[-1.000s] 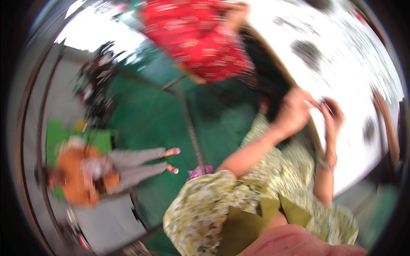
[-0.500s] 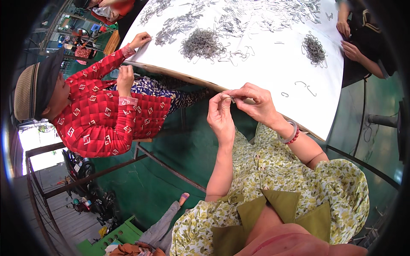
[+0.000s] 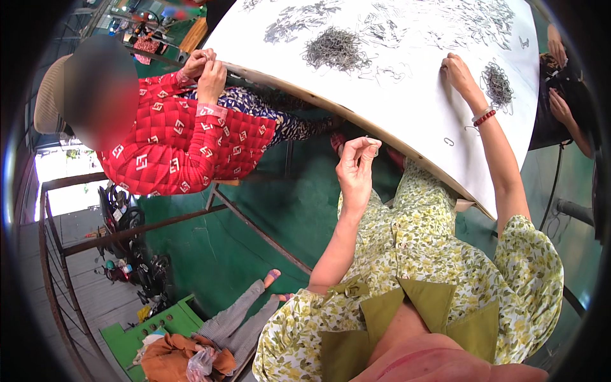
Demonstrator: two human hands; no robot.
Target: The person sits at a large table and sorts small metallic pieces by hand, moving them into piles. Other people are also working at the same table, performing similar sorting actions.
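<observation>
1. Pinching thumb against forefinger, the left hand [image 3: 355, 170] is at the centre of the frame, just off the table's edge; a small piece [image 3: 374, 145] shows at the fingertips, too small to make out
2. The right hand [image 3: 461, 77] reaches over the white table [image 3: 484, 172] in the upper right of the frame, fingers curled down near the surface; whether they have hold of anything I cannot tell
3. A tangled large pile of wire hooks [image 3: 336, 51] sits at the upper middle, loose hooks beside it; a small pile of hooks [image 3: 498, 86] is just right of the right hand
4. One single hook [image 3: 449, 142] lies alone right of centre, below the right hand
5. Many thin metal pieces [image 3: 302, 22] spread across the top of the frame
6. At upper left, a co-worker in a red patterned shirt [image 3: 210, 153] has both hands close together by the table's edge; another co-worker's hand [image 3: 560, 107] shows at far right
</observation>
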